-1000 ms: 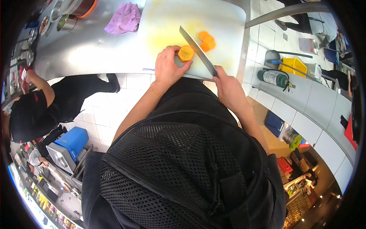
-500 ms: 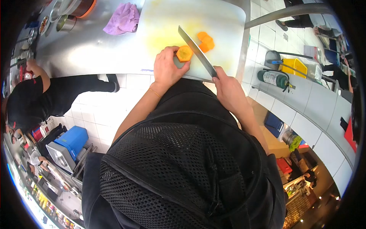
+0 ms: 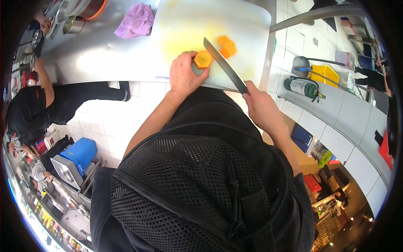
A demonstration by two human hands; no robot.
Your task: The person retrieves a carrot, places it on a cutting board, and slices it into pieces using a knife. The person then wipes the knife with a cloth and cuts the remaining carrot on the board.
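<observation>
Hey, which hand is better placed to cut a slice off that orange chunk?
Probably the right hand: it grips the knife, with the blade alongside the orange chunk. The left hand is occupied holding that chunk on the cutting board.

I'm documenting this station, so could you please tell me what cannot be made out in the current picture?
Knife, head view: handle hidden by the right hand.
Orange piece, head view: underside hidden by its own top.
Cutting board, head view: far edge cut off by the picture's top.
Fire extinguisher, head view: label lettering too small to read.
</observation>
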